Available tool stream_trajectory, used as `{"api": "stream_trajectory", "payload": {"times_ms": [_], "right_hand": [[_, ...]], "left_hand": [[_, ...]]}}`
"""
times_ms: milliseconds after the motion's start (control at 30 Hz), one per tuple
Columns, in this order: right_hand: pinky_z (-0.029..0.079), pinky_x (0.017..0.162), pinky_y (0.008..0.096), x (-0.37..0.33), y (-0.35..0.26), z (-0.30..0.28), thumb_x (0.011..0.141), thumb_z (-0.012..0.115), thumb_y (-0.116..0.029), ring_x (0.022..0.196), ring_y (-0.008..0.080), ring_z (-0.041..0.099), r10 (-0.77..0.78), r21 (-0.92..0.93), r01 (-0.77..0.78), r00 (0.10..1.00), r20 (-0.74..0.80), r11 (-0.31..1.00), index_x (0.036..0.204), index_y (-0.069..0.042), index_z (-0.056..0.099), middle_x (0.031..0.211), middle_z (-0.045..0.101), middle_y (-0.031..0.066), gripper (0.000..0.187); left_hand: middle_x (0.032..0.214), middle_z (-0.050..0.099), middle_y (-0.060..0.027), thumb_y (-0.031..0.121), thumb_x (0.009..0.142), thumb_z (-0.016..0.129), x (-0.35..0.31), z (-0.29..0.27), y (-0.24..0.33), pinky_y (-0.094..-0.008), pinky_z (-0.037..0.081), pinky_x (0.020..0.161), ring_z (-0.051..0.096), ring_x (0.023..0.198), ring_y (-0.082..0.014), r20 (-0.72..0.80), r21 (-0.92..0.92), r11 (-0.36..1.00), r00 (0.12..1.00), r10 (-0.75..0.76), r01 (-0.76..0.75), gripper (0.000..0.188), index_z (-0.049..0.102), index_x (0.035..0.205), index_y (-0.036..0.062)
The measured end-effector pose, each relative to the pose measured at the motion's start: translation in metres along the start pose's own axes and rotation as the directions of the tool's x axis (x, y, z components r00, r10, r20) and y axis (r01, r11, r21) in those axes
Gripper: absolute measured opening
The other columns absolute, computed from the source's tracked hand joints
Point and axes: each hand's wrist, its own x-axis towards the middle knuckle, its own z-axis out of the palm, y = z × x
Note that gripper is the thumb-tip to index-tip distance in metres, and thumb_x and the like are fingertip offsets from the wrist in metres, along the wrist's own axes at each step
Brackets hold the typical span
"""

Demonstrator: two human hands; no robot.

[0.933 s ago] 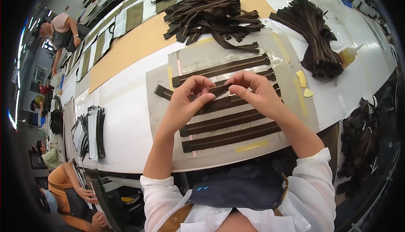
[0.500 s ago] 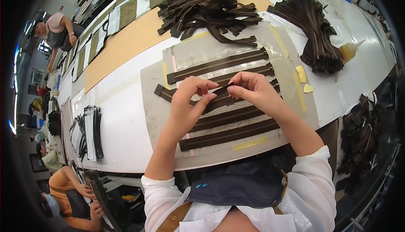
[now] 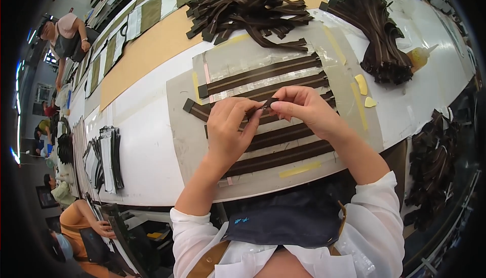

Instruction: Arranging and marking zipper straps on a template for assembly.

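Note:
Both my hands meet over the middle of a grey board (image 3: pixel 183 144), pinching a dark brown zipper (image 3: pixel 268 106). My left hand (image 3: pixel 229 123) closes thumb and fingers on it. Right beside those fingertips, my right hand (image 3: pixel 306 108) grips its end between thumb and forefinger. Much of the held piece is hidden behind my fingers. From under my left hand a zipper end (image 3: pixel 196 110) sticks out at a slant; I cannot tell if it belongs to the held piece. Several brown zippers with metal teeth (image 3: pixel 266 75) lie in rows on the board, above and below my hands.
A loose heap of zippers (image 3: pixel 248 12) lies beyond the board, and a bundled bunch (image 3: pixel 382 40) at the far right. Next to that are a bottle of yellowish liquid (image 3: pixel 419 58) and yellow chips (image 3: pixel 361 86). Fabric pieces (image 3: pixel 109 159) lie left. Co-workers are at the left.
My left hand has shifted right, so its fingertips now almost touch those of my right hand. The gap where the zipper showed between them has narrowed. My right hand has barely moved.

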Motion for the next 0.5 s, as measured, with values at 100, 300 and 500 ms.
{"api": "stream_trajectory", "payload": {"times_ms": [100, 300, 500], "right_hand": [[0.047, 0.072, 0.0203, 0.0006, 0.0027, -0.0017, 0.096, 0.073, -0.016, 0.078, 0.0036, 0.058, -0.001, 0.009, 0.001, 1.0, 0.004, 1.0, 0.105, -0.004, 0.07, 0.091, 0.069, -0.0007, 0.015], [0.047, 0.073, 0.0206, -0.0009, 0.0016, 0.0033, 0.093, 0.076, -0.013, 0.079, 0.0038, 0.057, -0.025, 0.036, 0.026, 0.999, -0.025, 0.999, 0.103, -0.004, 0.069, 0.089, 0.066, -0.0027, 0.015], [0.048, 0.076, 0.0205, -0.0013, 0.0019, 0.0034, 0.093, 0.077, -0.011, 0.083, 0.0036, 0.058, -0.036, 0.021, 0.037, 0.999, -0.038, 0.999, 0.1, -0.005, 0.068, 0.091, 0.064, -0.0037, 0.013]], "left_hand": [[0.087, 0.069, -0.0055, 0.002, 0.08, 0.079, -0.0013, 0.0013, 0.0025, -0.0369, 0.049, 0.074, 0.064, 0.079, -0.0254, 0.015, -0.049, 0.997, 0.998, -0.058, 0.059, 0.017, 0.071, 0.094, 0.0078], [0.087, 0.07, -0.0074, 0.001, 0.084, 0.076, -0.0033, 0.0007, 0.0079, -0.0345, 0.05, 0.074, 0.065, 0.079, -0.0239, 0.083, -0.195, 0.955, 0.973, -0.213, 0.226, 0.013, 0.071, 0.096, 0.0053], [0.091, 0.071, -0.0085, 0.0, 0.089, 0.073, -0.0035, -0.0029, 0.0098, -0.0295, 0.052, 0.075, 0.067, 0.083, -0.0188, 0.179, -0.341, 0.86, 0.924, -0.338, 0.381, 0.012, 0.071, 0.101, 0.0012]]}}
